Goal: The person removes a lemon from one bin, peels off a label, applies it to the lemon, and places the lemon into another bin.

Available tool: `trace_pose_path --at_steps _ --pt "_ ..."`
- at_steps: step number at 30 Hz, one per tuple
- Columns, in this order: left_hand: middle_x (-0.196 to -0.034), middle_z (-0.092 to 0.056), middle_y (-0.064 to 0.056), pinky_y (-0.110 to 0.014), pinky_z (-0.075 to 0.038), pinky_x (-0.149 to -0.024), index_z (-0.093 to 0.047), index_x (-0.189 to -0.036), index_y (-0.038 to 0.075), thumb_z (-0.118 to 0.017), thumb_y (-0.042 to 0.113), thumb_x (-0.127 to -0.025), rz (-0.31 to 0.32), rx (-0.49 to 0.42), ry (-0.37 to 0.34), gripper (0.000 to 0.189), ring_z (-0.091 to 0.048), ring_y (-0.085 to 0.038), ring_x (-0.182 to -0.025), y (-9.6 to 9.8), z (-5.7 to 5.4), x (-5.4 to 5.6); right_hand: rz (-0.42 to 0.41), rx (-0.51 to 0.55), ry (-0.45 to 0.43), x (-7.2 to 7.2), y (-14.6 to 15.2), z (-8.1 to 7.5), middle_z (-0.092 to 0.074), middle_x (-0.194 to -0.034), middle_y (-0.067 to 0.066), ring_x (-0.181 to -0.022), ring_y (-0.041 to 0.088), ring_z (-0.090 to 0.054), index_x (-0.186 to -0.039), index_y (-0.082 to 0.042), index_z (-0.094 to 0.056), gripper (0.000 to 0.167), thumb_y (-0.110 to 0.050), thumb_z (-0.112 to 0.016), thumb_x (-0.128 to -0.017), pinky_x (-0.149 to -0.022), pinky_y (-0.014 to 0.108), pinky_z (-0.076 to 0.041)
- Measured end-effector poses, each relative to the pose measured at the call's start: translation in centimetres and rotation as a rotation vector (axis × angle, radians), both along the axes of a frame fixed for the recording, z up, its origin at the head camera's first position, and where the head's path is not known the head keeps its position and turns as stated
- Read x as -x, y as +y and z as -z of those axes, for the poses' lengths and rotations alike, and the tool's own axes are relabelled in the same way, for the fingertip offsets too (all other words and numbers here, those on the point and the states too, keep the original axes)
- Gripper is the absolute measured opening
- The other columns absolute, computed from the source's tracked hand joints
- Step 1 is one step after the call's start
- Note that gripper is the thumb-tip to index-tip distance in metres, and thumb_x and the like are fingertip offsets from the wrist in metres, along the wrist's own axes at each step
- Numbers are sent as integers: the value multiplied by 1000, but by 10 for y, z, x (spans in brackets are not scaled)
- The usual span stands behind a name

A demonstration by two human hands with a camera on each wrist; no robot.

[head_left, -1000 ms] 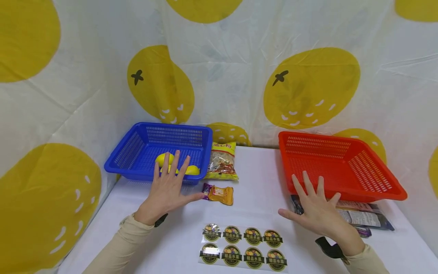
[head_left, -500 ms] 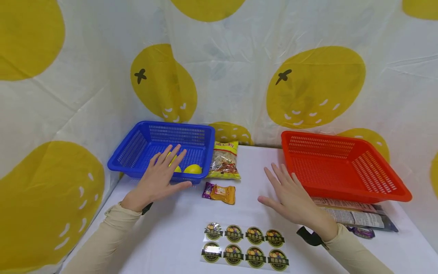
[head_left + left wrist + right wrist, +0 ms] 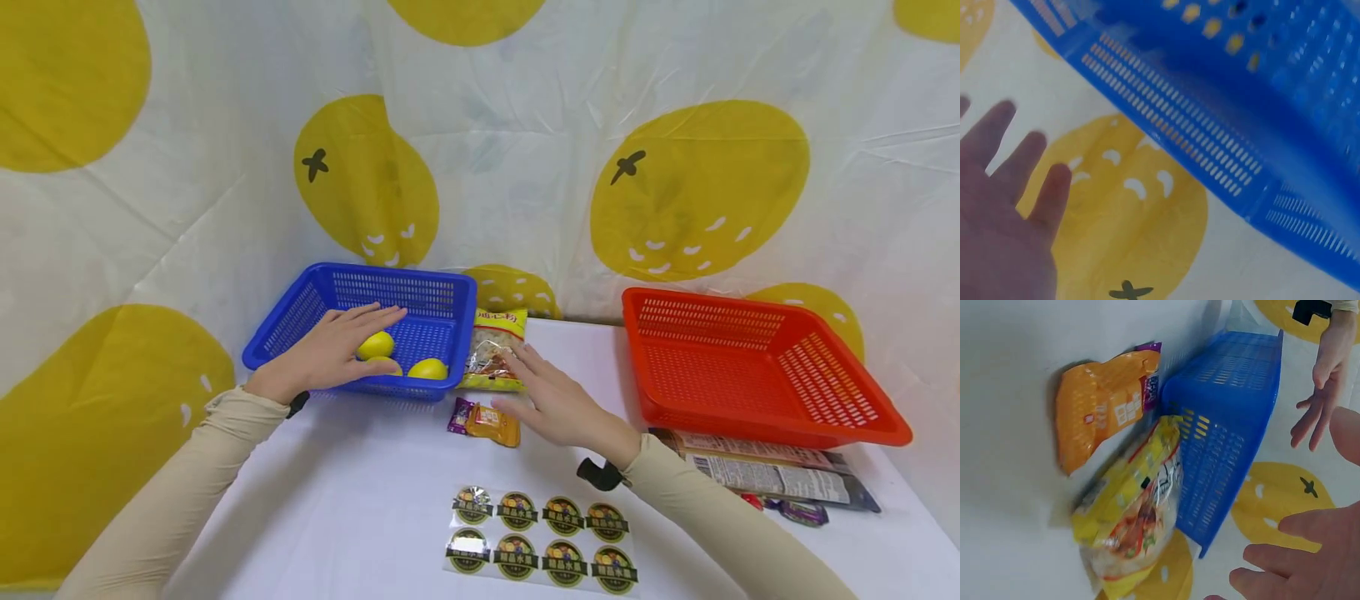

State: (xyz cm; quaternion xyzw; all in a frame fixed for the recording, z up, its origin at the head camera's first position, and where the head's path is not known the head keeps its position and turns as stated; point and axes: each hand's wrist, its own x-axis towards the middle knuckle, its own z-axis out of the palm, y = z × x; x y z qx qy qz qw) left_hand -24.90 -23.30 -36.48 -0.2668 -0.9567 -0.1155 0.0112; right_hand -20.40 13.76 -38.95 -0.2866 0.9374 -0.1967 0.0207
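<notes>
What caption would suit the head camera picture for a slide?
Left hand reaches over lemons in a blue basket; right hand hovers by a snack packet.

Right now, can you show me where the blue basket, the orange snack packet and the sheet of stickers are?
blue basket [image 3: 442,279]: head view, on its far rim.
orange snack packet [image 3: 497,423]: head view, on the packet's orange middle.
sheet of stickers [image 3: 542,540]: head view, at the sheet's centre, between the two rows.

both hands flat, fingers straight: left [image 3: 330,357] fwd, right [image 3: 558,404] centre.
</notes>
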Motion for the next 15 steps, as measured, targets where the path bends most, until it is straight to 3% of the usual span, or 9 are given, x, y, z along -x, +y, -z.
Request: trace_pose_path --at_steps 6,12,15 --pt "-160 -49 -4 -72 -23 -117 -33 -161 33 -63 62 -93 6 2 -119 80 -41 -36 -149 -13 -10 26 -31 49 -26 26 -26 5 -20 -172 12 -159 33 -22 -163 -10 -27 78 -54 -52 -103 -122 56 -31" --pt "-161 -46 -4 -69 -26 -119 -35 -159 38 -71 57 -90 -53 29 -302 80 -35 -40 -152 -25 -23 44 -35 99 -61 42 -47 14 -26 -170 14 -159 34 -22 -162 -12 -30 74 -54 -50 -104 -124 57 -27" --pt "-161 -46 -7 -68 -28 -119 -38 -158 35 -72 49 -93 -53 53 -342 75 -33 -42 -153 -29 -25 53 -26 108 -76 47 -57 17 -26 -170 16 -158 34 -24 -162 -13 -31 74 -55 -49 -104 -124 58 -26"
